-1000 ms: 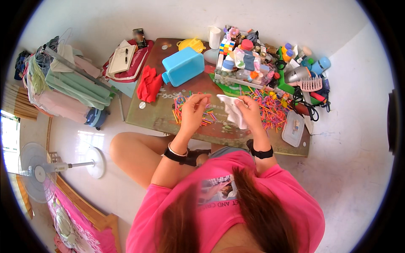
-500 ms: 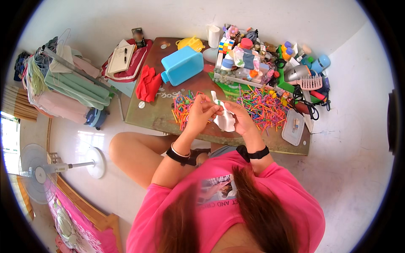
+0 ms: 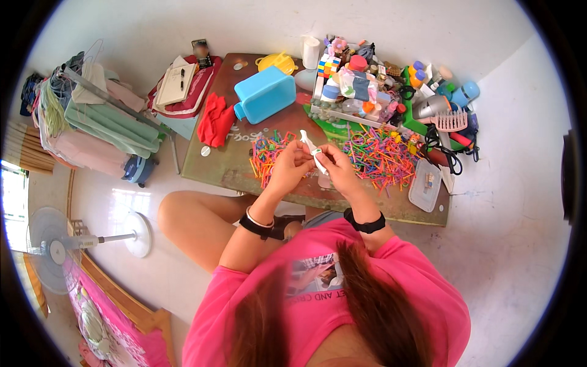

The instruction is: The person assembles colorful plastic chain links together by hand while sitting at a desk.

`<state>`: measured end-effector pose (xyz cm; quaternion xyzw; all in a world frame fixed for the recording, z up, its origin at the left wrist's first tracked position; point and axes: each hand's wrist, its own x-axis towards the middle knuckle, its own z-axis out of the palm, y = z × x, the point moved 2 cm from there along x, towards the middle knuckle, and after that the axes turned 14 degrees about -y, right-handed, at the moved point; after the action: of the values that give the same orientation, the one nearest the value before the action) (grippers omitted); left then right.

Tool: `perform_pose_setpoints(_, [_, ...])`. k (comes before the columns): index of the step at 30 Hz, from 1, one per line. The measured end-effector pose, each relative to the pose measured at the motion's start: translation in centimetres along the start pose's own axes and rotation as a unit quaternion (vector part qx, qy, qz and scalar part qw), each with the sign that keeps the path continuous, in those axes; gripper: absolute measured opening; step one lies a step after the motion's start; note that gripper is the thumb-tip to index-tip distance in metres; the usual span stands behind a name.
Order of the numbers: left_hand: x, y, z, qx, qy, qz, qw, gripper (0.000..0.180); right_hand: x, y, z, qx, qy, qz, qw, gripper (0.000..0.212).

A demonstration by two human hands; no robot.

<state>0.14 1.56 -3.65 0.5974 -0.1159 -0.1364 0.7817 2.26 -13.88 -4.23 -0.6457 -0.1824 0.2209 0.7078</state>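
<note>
A thin, soft white piece [image 3: 306,139], paper or cloth, I cannot tell which, is bunched into a narrow strip above the table's near edge. A small green bit shows on it. My right hand [image 3: 340,174] pinches its lower part between thumb and fingers. Close against its left side, my left hand [image 3: 290,166] has its fingers bent and closed on it; the fingertips are partly hidden. Beside the left hand lies a pile of short, thin coloured plastic pieces [image 3: 263,151]. A larger pile of similar pieces [image 3: 385,162] spreads to the right of my right hand.
A blue plastic container [image 3: 266,96] lies on the table [image 3: 226,165], with a red cloth [image 3: 214,121] to its left. Farther right stands a crowded white tray [image 3: 348,116], near a pink hairbrush [image 3: 449,121] and a clear plastic lid [image 3: 424,186].
The white piece was spread wider and hanging down; now it is gathered into a narrow strip. My right hand has moved slightly left, closer to my left hand.
</note>
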Motion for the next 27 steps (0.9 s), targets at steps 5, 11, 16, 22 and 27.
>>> perform_pose_setpoints(5, [0.1,-1.0,0.0,0.041,0.022,-0.004,0.999,0.024,-0.2,-1.2,1.4,-0.231,0.094,-0.089,0.964,0.019])
perform_pose_setpoints(11, [-0.2,1.2,0.9,0.151,0.014,-0.043,0.988,0.025,0.0,0.8,0.4,0.122,0.128,-0.001,0.984,0.019])
perform_pose_setpoints(16, [-0.4,1.0,0.4,0.105,0.070,-0.016,0.992,0.024,-0.2,0.3,-0.2,0.184,0.087,0.046,0.978,0.022])
perform_pose_setpoints(22, [-0.7,2.0,1.2,0.338,0.067,-0.010,0.939,0.021,-0.1,2.0,0.5,0.116,0.038,0.045,0.992,0.023])
perform_pose_setpoints(27, [-0.7,3.3,0.6,0.406,0.082,0.026,0.910,0.018,0.3,1.9,-0.5,-0.132,0.066,-0.007,0.989,0.024])
